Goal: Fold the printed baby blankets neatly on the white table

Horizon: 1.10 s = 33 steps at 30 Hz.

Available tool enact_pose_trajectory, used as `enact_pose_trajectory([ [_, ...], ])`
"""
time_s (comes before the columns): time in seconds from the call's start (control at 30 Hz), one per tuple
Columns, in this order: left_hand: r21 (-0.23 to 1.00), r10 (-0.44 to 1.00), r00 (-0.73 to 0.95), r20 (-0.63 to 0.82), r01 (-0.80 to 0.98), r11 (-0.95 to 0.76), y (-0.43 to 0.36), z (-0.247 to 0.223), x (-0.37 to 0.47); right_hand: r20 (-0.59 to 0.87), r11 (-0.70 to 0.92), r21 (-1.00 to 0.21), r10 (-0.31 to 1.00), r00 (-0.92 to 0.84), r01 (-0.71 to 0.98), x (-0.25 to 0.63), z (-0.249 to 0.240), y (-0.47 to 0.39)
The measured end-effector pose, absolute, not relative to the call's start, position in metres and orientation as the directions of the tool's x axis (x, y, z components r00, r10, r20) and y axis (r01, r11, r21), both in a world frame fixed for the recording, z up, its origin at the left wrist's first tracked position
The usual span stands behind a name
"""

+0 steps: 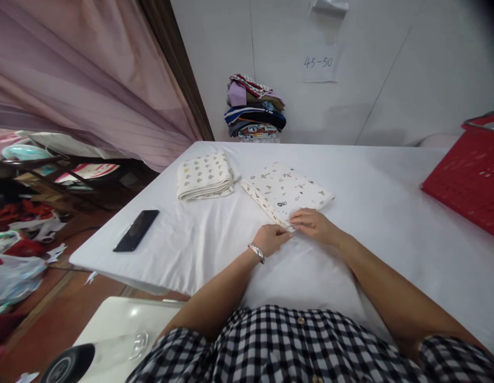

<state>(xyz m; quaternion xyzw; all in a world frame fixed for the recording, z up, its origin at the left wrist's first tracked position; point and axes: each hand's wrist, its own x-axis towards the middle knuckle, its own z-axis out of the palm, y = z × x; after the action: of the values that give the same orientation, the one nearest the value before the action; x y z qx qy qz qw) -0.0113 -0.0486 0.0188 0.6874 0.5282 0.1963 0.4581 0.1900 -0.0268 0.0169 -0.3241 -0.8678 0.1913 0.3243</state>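
A folded white cloth with small printed figures (289, 186) lies at an angle on the white-covered table, one corner toward me. My left hand (271, 238), with a silver bracelet at the wrist, pinches that near corner. Just to its right, my right hand (313, 223) rests on the same corner, fingers together at the cloth's edge; its fingertips partly cover the corner. To the left lies a second folded cloth with a pattern of small green and yellow shapes (206, 176), touched by neither hand.
A black phone (136, 231) lies on the table's left part. At the right edge stands a red basket (470, 175). Beyond the far edge is a stack of folded clothes (255, 109) by the wall. A clear bottle (115, 351) lies on a white surface at the lower left.
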Motion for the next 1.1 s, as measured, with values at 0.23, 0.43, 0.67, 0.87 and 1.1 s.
enact_pose_trajectory([
  [0.23,0.731,0.956,0.274,-0.106,0.673,-0.112,-0.051,0.016,-0.004,0.482,0.752,-0.475,0.656,-0.580,0.456,0.186,0.009,-0.022],
  [0.43,0.722,0.957,0.278,-0.088,0.679,-0.131,-0.050,0.016,-0.003,0.462,0.676,-0.575,0.734,-0.499,0.461,0.187,0.013,-0.024],
  [0.67,0.738,0.951,0.301,-0.075,0.658,-0.150,-0.050,0.013,-0.005,0.411,0.724,-0.546,0.670,-0.618,0.422,0.198,0.013,-0.024],
  [0.87,0.739,0.946,0.315,-0.079,0.655,-0.156,-0.050,0.014,-0.005,0.453,0.736,-0.537,0.663,-0.595,0.411,0.194,0.010,-0.022],
  [1.1,0.748,0.947,0.312,-0.078,0.647,-0.151,-0.050,0.015,-0.006,0.436,0.691,-0.609,0.701,-0.564,0.389,0.193,0.015,-0.024],
])
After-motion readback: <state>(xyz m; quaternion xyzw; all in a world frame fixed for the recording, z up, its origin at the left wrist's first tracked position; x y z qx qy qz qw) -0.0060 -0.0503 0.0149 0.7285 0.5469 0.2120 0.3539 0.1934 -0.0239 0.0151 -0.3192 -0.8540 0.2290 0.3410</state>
